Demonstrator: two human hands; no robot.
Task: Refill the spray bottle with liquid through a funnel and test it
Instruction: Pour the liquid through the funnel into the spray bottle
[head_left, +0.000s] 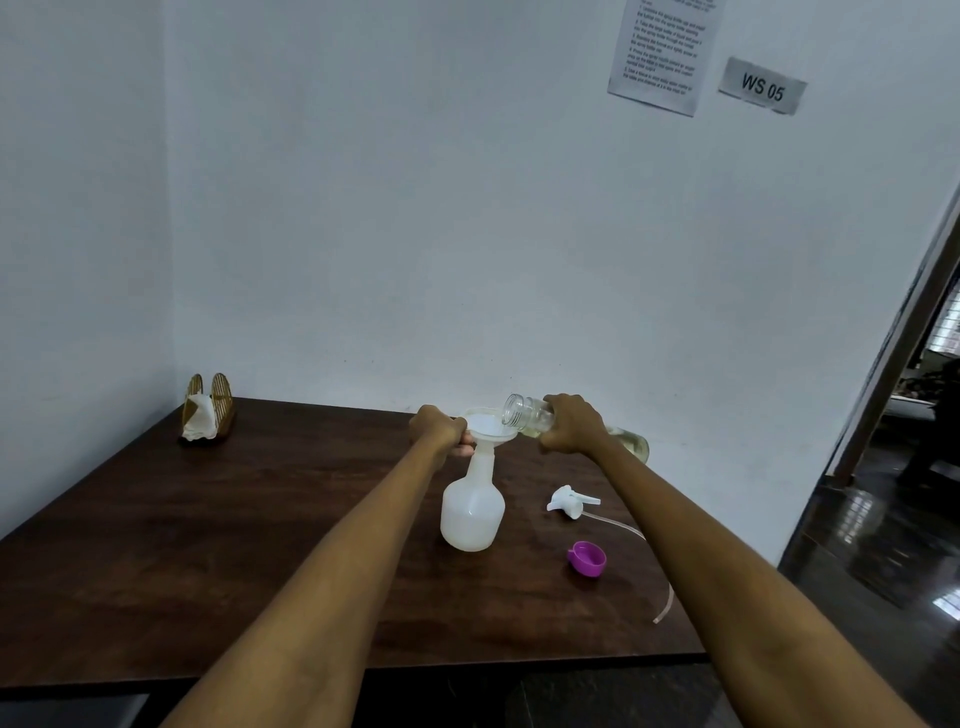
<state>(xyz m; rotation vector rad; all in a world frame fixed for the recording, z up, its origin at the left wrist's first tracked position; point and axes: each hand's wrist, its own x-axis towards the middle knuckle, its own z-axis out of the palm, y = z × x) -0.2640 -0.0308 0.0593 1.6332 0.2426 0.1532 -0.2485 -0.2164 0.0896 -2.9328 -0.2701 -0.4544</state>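
Note:
A white translucent spray bottle (471, 512) stands upright on the dark wooden table (208, 545), with a white funnel (491, 428) seated in its neck. My left hand (439, 430) grips the funnel's rim and neck from the left. My right hand (571, 422) holds a clear bottle (524, 413) of pale yellow liquid, tipped almost level with its open mouth over the funnel. The white trigger sprayer head (569, 501) with its long clear tube lies on the table to the right of the spray bottle.
A purple cap (587, 557) lies near the table's right front. A gold napkin holder (209, 408) with tissue stands at the far left corner. White walls close the back and left. An open doorway is at the right.

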